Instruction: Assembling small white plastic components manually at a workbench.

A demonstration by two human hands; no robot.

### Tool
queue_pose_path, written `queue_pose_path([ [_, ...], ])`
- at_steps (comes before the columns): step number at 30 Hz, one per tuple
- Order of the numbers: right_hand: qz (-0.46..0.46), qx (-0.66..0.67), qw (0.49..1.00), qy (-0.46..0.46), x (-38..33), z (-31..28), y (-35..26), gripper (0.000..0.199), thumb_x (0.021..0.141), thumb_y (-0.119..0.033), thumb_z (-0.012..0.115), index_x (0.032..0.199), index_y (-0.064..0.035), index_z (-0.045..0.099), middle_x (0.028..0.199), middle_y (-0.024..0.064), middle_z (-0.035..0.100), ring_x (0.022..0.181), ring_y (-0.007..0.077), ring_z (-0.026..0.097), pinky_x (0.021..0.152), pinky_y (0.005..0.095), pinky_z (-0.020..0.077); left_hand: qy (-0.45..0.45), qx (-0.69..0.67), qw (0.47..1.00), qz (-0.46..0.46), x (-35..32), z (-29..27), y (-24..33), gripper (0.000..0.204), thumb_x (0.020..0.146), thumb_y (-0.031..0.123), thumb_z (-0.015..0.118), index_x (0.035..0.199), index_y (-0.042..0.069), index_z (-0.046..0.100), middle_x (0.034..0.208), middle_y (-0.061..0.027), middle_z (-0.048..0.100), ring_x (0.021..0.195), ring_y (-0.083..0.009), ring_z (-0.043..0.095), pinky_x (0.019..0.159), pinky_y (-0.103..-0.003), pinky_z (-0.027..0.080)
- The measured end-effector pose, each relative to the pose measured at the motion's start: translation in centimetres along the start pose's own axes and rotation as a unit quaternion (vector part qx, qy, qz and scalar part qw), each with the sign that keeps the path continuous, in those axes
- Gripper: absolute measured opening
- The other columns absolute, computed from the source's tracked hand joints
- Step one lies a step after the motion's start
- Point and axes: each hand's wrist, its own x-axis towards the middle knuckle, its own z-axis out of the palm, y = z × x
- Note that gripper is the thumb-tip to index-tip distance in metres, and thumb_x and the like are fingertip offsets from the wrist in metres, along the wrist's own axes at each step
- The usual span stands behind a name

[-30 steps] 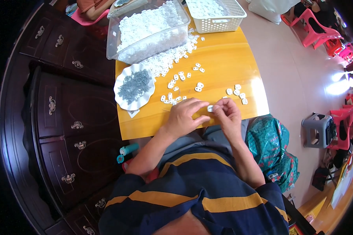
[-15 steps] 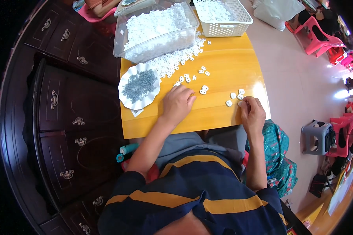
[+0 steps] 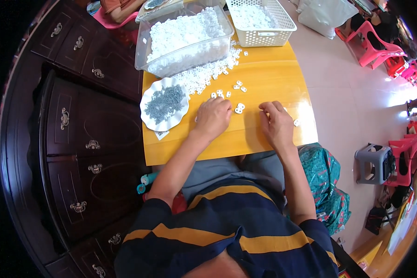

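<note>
My left hand (image 3: 214,116) rests on the yellow table near its middle, fingers curled inward; whatever they hold is hidden. Beside it lie small white two-holed plastic pieces (image 3: 239,108), with more just beyond the knuckles. My right hand (image 3: 278,123) hovers over the table's right part, fingers bent and closed toward the thumb; I cannot make out anything between them. One white piece (image 3: 296,123) lies to its right, and others there are mostly covered by the hand. Left of my left hand stands a white scalloped plate (image 3: 147,99) heaped with small dark grey pieces (image 3: 166,103).
A clear plastic bin (image 3: 185,63) full of white pieces stands at the far left of the table, with a loose pile (image 3: 201,79) before it. Next to it is a cream perforated basket (image 3: 268,39). Dark wooden drawers (image 3: 95,111) flank the table's left side.
My right hand has moved left, away from the cluster of white pieces near the right edge, and now covers part of it. My left hand has shifted slightly right.
</note>
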Motion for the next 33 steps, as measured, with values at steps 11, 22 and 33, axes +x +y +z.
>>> queue_pose_path([
  [11, -0.058, -0.015, 0.996, -0.059, 3.6, 3.2, 0.6, 0.014, 0.089, -0.009, 0.067, 0.102, -0.0094, 0.071, 0.095, 0.0125, 0.069, 0.085, 0.0360, 0.070, 0.073, 0.0446, 0.0571, 0.003, -0.054, 0.998, 0.018, 0.1, 1.2, 0.2, 0.010, 0.087, 0.016, 0.073, 0.086, 0.007, 0.070, 0.086, -0.0109, 0.067, 0.087, -0.0342, 0.066, 0.077, -0.048, 0.054],
  [22, -0.070, -0.015, 0.995, -0.067, 5.3, 5.3, 0.5, 0.011, 0.089, -0.012, 0.068, 0.099, -0.0097, 0.071, 0.095, 0.0125, 0.070, 0.084, 0.0345, 0.071, 0.072, 0.0440, 0.0575, 0.009, -0.042, 0.998, 0.055, -0.9, -0.2, 1.4, 0.007, 0.085, 0.007, 0.067, 0.084, 0.003, 0.062, 0.081, -0.0136, 0.064, 0.079, -0.0351, 0.065, 0.071, -0.048, 0.053],
  [33, -0.128, -0.070, 0.974, -0.172, 8.0, 8.5, -0.1, 0.014, 0.090, -0.019, 0.071, 0.103, -0.0147, 0.075, 0.096, 0.0094, 0.070, 0.085, 0.0329, 0.071, 0.075, 0.0437, 0.0576, 0.038, -0.341, 0.934, -0.095, -6.2, -3.4, 2.0, 0.012, 0.092, -0.001, 0.067, 0.104, -0.001, 0.067, 0.080, -0.0071, 0.068, 0.070, -0.0117, 0.066, 0.064, -0.027, 0.053],
])
